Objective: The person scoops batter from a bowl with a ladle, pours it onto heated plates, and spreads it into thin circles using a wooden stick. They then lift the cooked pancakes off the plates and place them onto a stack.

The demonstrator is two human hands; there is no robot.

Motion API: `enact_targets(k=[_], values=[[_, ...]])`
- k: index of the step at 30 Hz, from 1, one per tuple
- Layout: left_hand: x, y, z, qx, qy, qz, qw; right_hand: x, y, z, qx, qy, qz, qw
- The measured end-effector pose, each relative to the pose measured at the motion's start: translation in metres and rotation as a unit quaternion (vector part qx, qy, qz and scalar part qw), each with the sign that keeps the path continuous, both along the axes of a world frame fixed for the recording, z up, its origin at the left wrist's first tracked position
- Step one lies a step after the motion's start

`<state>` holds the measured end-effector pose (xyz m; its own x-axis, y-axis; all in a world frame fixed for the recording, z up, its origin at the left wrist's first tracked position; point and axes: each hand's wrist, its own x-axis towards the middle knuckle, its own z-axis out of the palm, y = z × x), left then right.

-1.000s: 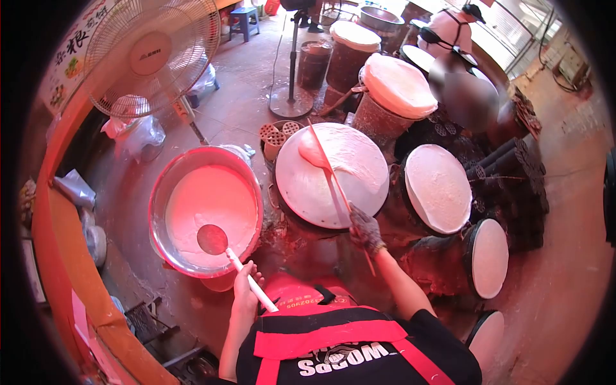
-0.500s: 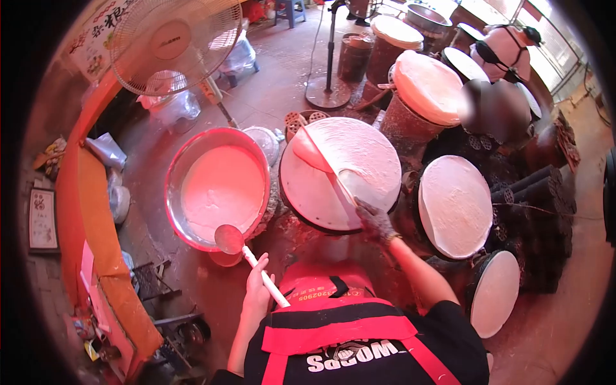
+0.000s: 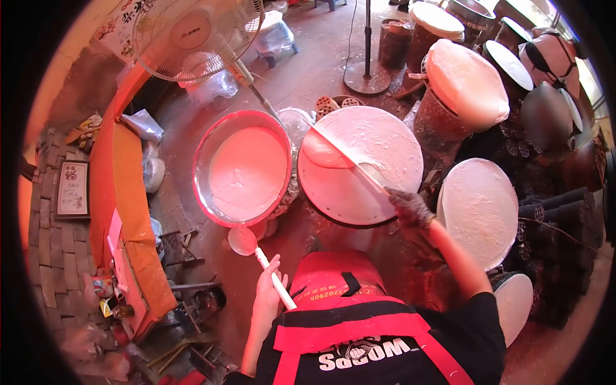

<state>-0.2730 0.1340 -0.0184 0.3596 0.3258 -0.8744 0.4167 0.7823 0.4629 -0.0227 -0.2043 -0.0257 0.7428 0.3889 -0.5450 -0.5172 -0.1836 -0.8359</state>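
My left hand holds the white handle of a ladle, whose round bowl is just on the near side of a metal basin of pale batter. In a dark glove, my right hand grips the near end of a long, thin batter spreader. The spreader lies across a round griddle. Beyond the blade, a rippled layer of batter covers the far and right part. A thicker pool of batter sits against the blade at the left.
Right of the griddle stands another round top with a pale sheet; a further one is nearer me. A pedestal fan stands at upper left. Dark coal cylinders are stacked at right. An orange counter runs along the left.
The view has shifted, moving the scene rightward. My right hand has swung the spreader's near end to the right across the griddle. The ladle's bowl has moved off the basin's near rim toward me.
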Motion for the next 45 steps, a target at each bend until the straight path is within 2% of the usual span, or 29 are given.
enact_targets(k=[1,4,7,8,9,10,12,13,14,16,17,18,19,20,22,25,27,29,30,31,32,34,36,39,40,41,42,44,45], values=[[-0.002,-0.005,0.006,0.001,0.008,0.005,1.000,0.007,-0.006,0.004,-0.008,0.000,0.005,1.000],[-0.009,-0.011,0.017,0.004,0.031,0.005,1.000,0.039,-0.003,-0.032,-0.068,-0.130,-0.027,0.989],[-0.011,-0.007,0.020,0.006,0.050,-0.009,0.999,0.033,0.008,-0.052,-0.052,-0.104,0.065,0.991],[-0.013,-0.003,0.019,0.009,0.039,-0.027,0.999,0.020,0.000,-0.051,-0.050,-0.152,0.110,0.981],[-0.010,0.001,0.019,0.016,0.050,-0.040,0.998,0.005,-0.014,-0.053,-0.056,-0.315,0.186,0.929],[-0.005,0.005,0.020,0.021,0.059,-0.055,0.996,-0.010,-0.027,-0.050,-0.065,-0.478,0.223,0.847],[0.001,0.016,0.015,0.024,0.037,-0.108,0.993,-0.031,-0.037,-0.038,-0.078,-0.492,0.183,0.848],[0.007,0.023,0.010,0.022,0.041,-0.120,0.992,-0.042,-0.041,-0.029,-0.084,-0.498,0.162,0.848],[0.013,0.030,0.007,0.013,0.037,-0.139,0.989,-0.054,-0.029,-0.023,-0.118,-0.304,0.087,0.941],[0.029,0.043,0.004,-0.006,0.028,-0.171,0.985,-0.073,-0.013,-0.035,-0.119,-0.061,-0.019,0.991],[0.035,0.050,0.004,-0.027,0.010,-0.192,0.981,-0.075,-0.008,-0.066,-0.098,-0.029,-0.039,0.994],[0.042,0.058,0.004,-0.027,-0.001,-0.216,0.976,-0.088,-0.005,-0.073,-0.109,-0.117,-0.016,0.987],[0.047,0.066,0.004,-0.027,-0.011,-0.241,0.970,-0.100,0.000,-0.075,-0.125,-0.205,0.000,0.971],[0.052,0.074,0.006,-0.032,-0.017,-0.261,0.965,-0.126,0.002,-0.074,-0.175,-0.401,0.063,0.897],[0.054,0.095,0.002,-0.017,-0.039,-0.302,0.952,-0.180,0.003,-0.051,-0.244,-0.580,0.131,0.767],[0.049,0.130,-0.009,0.004,-0.064,-0.333,0.941,-0.242,0.037,-0.043,-0.335,-0.602,0.069,0.721],[0.041,0.154,-0.011,0.001,-0.077,-0.327,0.942,-0.245,0.075,-0.048,-0.310,-0.530,-0.044,0.788],[0.026,0.176,-0.010,-0.011,-0.085,-0.302,0.949,-0.207,0.177,-0.038,-0.173,-0.334,-0.197,0.905],[0.018,0.184,-0.002,0.001,-0.078,-0.294,0.953,-0.180,0.214,-0.056,-0.013,-0.255,-0.252,0.933],[0.007,0.194,0.000,0.006,-0.073,-0.285,0.956,-0.153,0.252,-0.075,0.142,-0.167,-0.316,0.923],[-0.004,0.204,0.002,0.012,-0.069,-0.276,0.959,-0.116,0.292,-0.087,0.211,-0.114,-0.367,0.899],[-0.028,0.220,0.010,0.030,-0.073,-0.257,0.963,-0.042,0.360,-0.100,0.192,-0.116,-0.453,0.863],[-0.050,0.241,0.009,0.050,-0.054,-0.245,0.967,0.006,0.403,-0.110,0.071,-0.186,-0.526,0.827],[-0.071,0.257,0.010,0.065,-0.037,-0.243,0.967,0.002,0.428,-0.118,-0.103,-0.266,-0.574,0.768],[-0.076,0.262,0.005,0.059,-0.041,-0.251,0.965,-0.024,0.424,-0.097,-0.109,-0.187,-0.553,0.804],[-0.078,0.266,-0.002,0.052,-0.046,-0.260,0.963,-0.041,0.422,-0.109,-0.134,-0.236,-0.559,0.783],[-0.078,0.266,-0.005,0.041,-0.040,-0.260,0.964,-0.056,0.418,-0.131,-0.108,-0.220,-0.575,0.781],[-0.073,0.263,-0.012,0.028,-0.042,-0.260,0.964,-0.093,0.405,-0.139,-0.029,-0.172,-0.593,0.786],[-0.069,0.259,-0.013,0.026,-0.049,-0.265,0.963,-0.115,0.396,-0.119,0.025,-0.139,-0.595,0.791]])
